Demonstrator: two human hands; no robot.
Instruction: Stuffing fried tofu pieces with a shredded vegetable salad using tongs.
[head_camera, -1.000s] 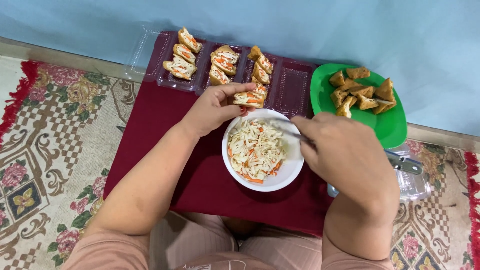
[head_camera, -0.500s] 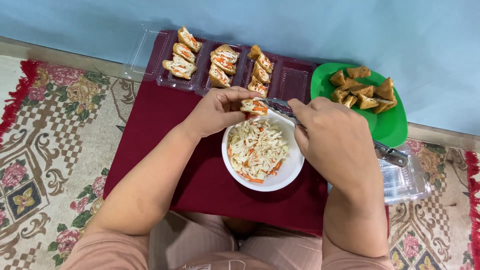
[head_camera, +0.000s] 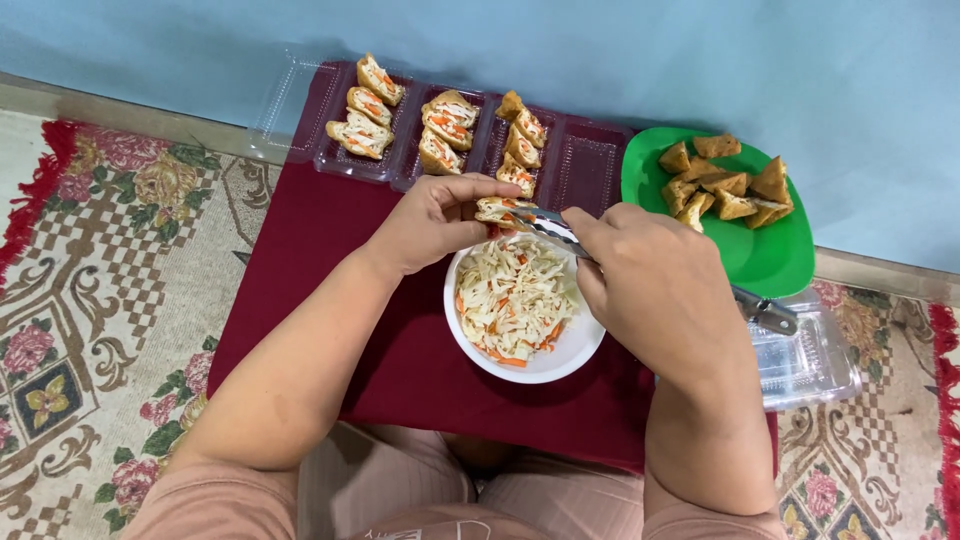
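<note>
The left hand (head_camera: 435, 220) pinches a split tofu puff (head_camera: 503, 209) just above the far rim of the white bowl (head_camera: 560, 355). The right hand (head_camera: 660, 290) is closed round metal tongs (head_camera: 545, 226), whose tips meet the puff's open side. The bowl holds shredded cabbage and carrot (head_camera: 512, 296) and sits on the dark red tabletop (head_camera: 330, 260).

As I see it, the risk is spillage: the puff is held over the rim, not the middle, so loose shreds could drop onto the tabletop. Pushing too hard with the tongs could tear the thin skin.

Beyond the hands lies a clear plastic tray (head_camera: 585, 165) with several compartments, three holding filled puffs (head_camera: 365, 115), the rightmost bare. A green plate (head_camera: 770, 250) of unfilled puffs (head_camera: 725, 180) stands to the right. Another clear plastic container (head_camera: 810, 355) lies near the right wrist. I can make out no labels on either.
</note>
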